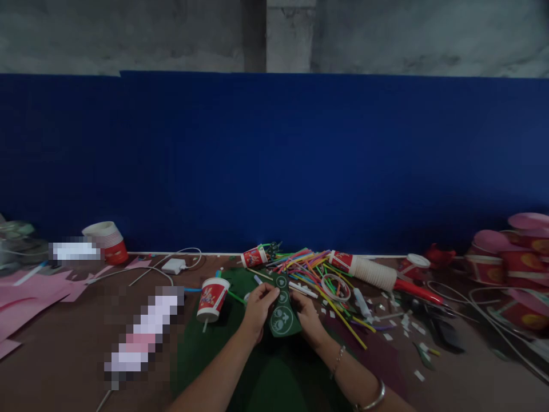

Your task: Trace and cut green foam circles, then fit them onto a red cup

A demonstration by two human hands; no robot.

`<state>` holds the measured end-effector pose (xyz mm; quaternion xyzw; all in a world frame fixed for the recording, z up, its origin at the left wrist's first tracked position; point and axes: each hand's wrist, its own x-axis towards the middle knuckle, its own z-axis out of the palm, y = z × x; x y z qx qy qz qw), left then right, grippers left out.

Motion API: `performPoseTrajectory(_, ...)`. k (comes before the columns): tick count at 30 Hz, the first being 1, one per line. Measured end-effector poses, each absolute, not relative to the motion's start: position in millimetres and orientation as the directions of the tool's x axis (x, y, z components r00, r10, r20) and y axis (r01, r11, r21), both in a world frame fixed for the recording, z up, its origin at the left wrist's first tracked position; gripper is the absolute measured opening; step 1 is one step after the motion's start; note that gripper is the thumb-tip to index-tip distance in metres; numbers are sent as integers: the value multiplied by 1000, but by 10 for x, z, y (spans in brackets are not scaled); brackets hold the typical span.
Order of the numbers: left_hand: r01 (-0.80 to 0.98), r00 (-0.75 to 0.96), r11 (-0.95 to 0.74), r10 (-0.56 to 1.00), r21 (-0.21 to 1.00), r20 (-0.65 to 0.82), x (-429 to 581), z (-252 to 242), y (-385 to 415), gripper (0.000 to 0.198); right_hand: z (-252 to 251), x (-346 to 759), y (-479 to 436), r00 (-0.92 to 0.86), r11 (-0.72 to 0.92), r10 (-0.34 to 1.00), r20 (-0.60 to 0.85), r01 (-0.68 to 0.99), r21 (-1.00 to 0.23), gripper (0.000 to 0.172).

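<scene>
Between my hands is a dark green sheet (282, 320) with white line drawings on it: small circles near the top and a larger round, face-like figure below. My left hand (258, 309) pinches its left edge, thumb on the front. On the right edge, my right hand (309, 316) grips it, with its fingertips partly hidden behind the sheet. To the left stands a red and white paper cup (213, 299), tilted, with a straw through it and a stub poking out below. A white pen (303, 289) lies just behind my right hand.
Colourful straws (306, 260) are heaped behind my hands, beside a tape roll (335, 287). A stack of paper cups (373, 272) lies on its side. Paper scraps, a glue gun (441, 326) and cables spread to the right. Pink paper (30, 297) and a white charger (174, 265) lie left.
</scene>
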<state>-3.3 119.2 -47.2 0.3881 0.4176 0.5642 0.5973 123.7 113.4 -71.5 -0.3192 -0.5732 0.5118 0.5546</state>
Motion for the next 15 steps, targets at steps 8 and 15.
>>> performPoseTrajectory(8, -323, 17, 48, 999, 945, -45, -48, -485, 1206, 27, -758, 1244, 1164, -178, 279, 933, 311, -184, -942, 13)
performPoseTrajectory(15, -326, 32, 54, 998, 944, -46, -59, -484, 1219, 27, -715, 1242, 1150, -162, 278, 938, 308, -182, -943, 10)
